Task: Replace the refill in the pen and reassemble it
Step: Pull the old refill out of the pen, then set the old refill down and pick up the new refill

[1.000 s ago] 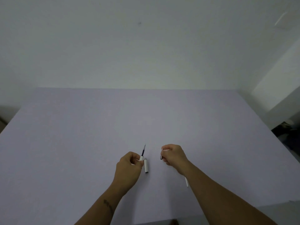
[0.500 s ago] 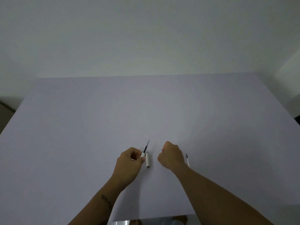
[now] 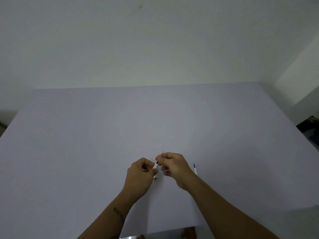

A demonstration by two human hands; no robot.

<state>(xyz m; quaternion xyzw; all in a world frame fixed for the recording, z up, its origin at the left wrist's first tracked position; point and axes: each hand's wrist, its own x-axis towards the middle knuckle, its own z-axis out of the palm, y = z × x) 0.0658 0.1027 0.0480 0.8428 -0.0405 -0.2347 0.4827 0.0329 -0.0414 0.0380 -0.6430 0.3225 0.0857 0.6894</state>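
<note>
My left hand point(image 3: 140, 176) grips the white pen barrel point(image 3: 156, 165), which points up and to the right. A thin dark refill tip point(image 3: 162, 153) sticks out of the barrel's end. My right hand point(image 3: 174, 165) has closed its fingers on that tip end, right against my left hand. A small white pen piece point(image 3: 155, 177) lies on the table just below my left thumb. A second white refill point(image 3: 195, 169) with a dark point lies on the table to the right of my right wrist.
The work surface is a large pale lilac sheet point(image 3: 103, 144) with its front edge near me. A white wall stands behind it. Dark clutter point(image 3: 310, 125) sits off the table's right edge.
My right hand moved left from beside the lying refill and closed on the tip sticking out of the barrel. My left hand kept hold of the barrel.
</note>
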